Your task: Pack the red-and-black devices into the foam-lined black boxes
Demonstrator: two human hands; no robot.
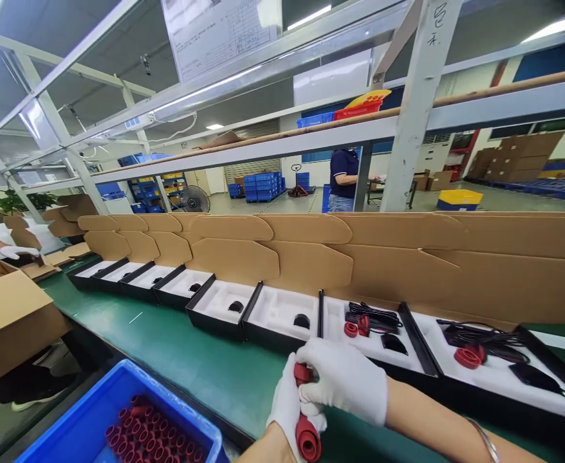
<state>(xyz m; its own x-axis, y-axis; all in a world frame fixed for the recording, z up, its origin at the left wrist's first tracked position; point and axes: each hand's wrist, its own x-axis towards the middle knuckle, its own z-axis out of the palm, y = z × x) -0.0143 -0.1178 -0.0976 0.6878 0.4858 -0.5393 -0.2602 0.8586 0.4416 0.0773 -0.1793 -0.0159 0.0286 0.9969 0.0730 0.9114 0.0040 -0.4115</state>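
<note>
My left hand (pixel 285 405), in a white glove, is wrapped round red tube-shaped parts (pixel 308 442), whose hollow round end faces me. My right hand (pixel 345 379), gloved too, pinches the upper red piece (pixel 303 373) from the right. Fingers cover the middle, so I cannot tell how many parts there are. Both hands are over the green table, in front of an open box with a white foam tray (pixel 333 321). In that tray lie a black cable (pixel 379 316), a red ring (pixel 351 329) and a black curved piece (pixel 394 343).
A blue bin (pixel 166 399) at the lower left holds several red tubes (pixel 150 434). Open black boxes (pixel 215 321) with raised cardboard lids (pixel 234 257) line the green table (pixel 186 366). A co-worker's gloved hand (pixel 19 251) is at far left, near a carton (pixel 12 308).
</note>
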